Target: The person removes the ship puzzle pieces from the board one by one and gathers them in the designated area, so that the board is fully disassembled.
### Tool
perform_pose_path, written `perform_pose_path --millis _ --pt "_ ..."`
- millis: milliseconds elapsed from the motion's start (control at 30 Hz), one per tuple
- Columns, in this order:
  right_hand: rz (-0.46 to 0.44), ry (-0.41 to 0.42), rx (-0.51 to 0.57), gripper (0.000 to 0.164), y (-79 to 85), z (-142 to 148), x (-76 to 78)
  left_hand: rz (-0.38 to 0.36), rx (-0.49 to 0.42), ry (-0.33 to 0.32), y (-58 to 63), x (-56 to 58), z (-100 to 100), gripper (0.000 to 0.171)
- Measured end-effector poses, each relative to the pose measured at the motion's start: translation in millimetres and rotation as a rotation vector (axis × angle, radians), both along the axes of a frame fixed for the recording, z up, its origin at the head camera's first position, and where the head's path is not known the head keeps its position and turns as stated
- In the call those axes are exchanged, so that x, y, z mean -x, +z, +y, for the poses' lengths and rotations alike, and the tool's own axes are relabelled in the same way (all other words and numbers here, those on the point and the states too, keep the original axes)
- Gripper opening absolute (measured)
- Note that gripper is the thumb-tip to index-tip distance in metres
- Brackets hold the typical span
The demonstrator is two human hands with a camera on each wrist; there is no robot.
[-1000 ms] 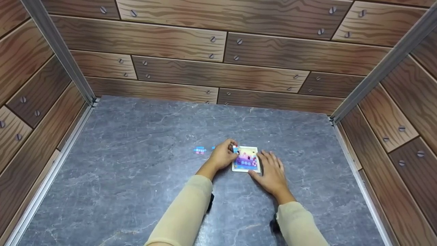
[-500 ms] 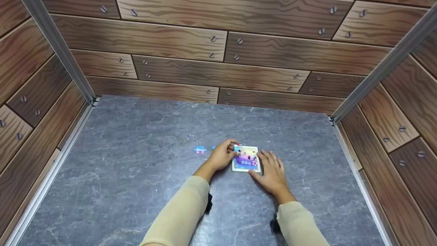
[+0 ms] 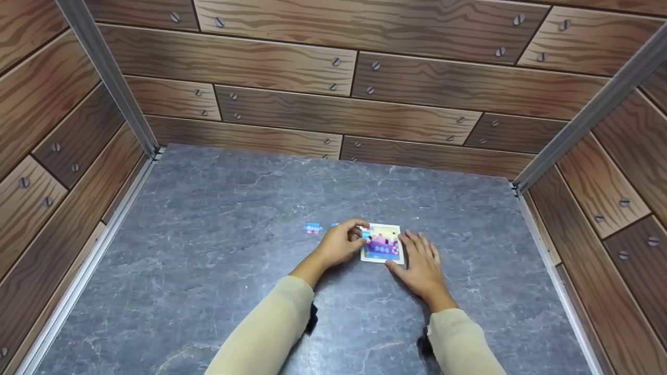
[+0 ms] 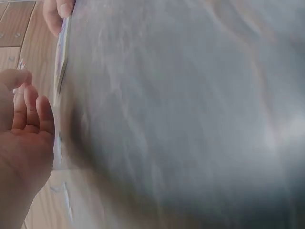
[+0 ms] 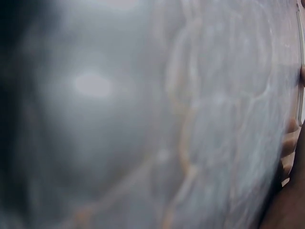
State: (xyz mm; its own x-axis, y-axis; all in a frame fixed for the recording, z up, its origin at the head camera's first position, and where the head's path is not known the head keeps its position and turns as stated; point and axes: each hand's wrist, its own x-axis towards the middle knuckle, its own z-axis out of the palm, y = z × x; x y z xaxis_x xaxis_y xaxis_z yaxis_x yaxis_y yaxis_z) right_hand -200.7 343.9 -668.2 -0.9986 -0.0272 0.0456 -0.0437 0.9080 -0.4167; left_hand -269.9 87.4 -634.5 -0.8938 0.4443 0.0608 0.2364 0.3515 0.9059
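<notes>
Puzzle [image 3: 384,247] is laid flat on the table [image 3: 219,208], right edge touched by the right hand [image 3: 421,265], fingers loosely spread; a small piece [image 3: 366,232] seems pinched by the left hand [image 3: 336,245] at the upper left corner. If pressed at a tilt, it could easily get jammed.

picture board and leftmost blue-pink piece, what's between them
The left hand and, showing beside it, a small blue piece, in the head view.
</notes>
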Motion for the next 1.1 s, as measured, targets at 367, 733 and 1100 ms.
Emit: perform_pose_path --millis 367,733,1100 --pt "0.018 0.006 0.0 0.09 -0.3 1.6 -0.3 0.15 0.032 0.067 -0.8 10.9 -75.5 0.038" --pt "0.01 0.009 -0.009 0.091 2.0 0.6 -0.5 0.097 0.193 0.201 -8.7 24.2 -158.7 0.037" --pt "-0.016 0.009 -0.005 0.091 2.2 0.0 0.4 -0.027 0.296 0.179 -6.7 33.7 -169.5 0.036"
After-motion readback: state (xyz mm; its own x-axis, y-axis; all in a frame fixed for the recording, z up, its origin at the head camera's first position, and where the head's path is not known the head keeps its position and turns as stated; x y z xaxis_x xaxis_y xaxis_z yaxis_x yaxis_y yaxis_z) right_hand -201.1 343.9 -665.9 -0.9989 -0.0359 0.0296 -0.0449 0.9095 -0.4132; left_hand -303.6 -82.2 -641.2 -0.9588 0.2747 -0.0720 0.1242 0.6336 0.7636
